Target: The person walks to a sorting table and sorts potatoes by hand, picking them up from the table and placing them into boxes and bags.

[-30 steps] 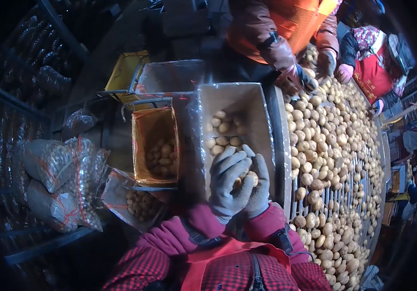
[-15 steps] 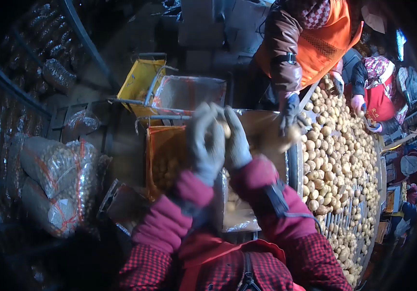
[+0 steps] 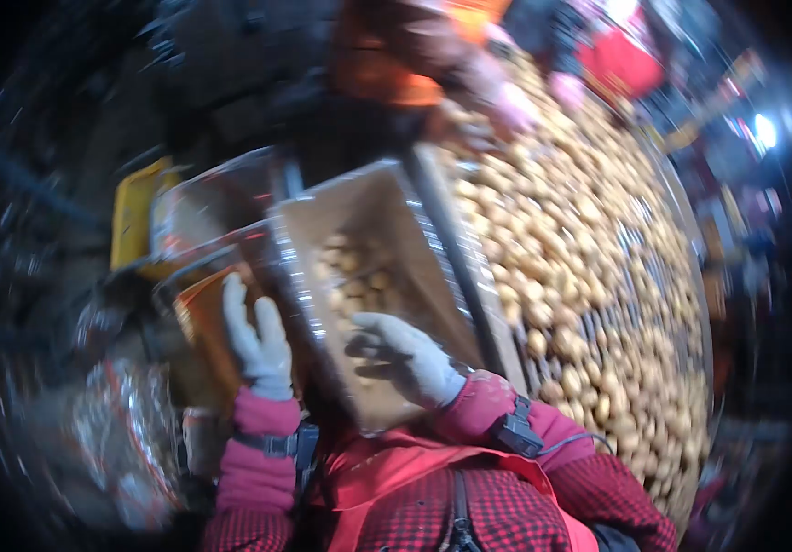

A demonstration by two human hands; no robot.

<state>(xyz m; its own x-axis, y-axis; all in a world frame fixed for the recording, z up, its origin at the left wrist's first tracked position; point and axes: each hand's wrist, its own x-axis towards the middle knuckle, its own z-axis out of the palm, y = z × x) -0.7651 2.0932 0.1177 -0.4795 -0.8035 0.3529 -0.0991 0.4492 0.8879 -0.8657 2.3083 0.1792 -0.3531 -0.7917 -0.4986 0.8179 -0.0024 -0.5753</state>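
Note:
My left hand (image 3: 260, 339), in a grey work glove, is over the orange-lined crate (image 3: 210, 313) with its fingers apart and nothing in it. My right hand (image 3: 414, 359), gloved likewise, hangs over the near end of a plastic-lined box (image 3: 419, 248). Its fingers are loosely bent and apart, and no potato shows in them. Several potatoes (image 3: 348, 287) lie at the bottom of that box, partly behind my right hand. To the right, a wide layer of potatoes (image 3: 566, 276) covers a slatted sorting table.
A yellow crate (image 3: 138, 212) and a clear-lined crate (image 3: 212, 207) stand at the back left. Filled clear bags (image 3: 124, 432) are at the lower left. A co-worker's sleeve (image 3: 442, 55) and gloved hand reach over the potatoes; another person in red (image 3: 621, 60) is beyond.
My hands were together around a potato; now they are apart and lower, and that potato is out of them. The view has swung right, with blur. The co-worker's hand is over the potato layer.

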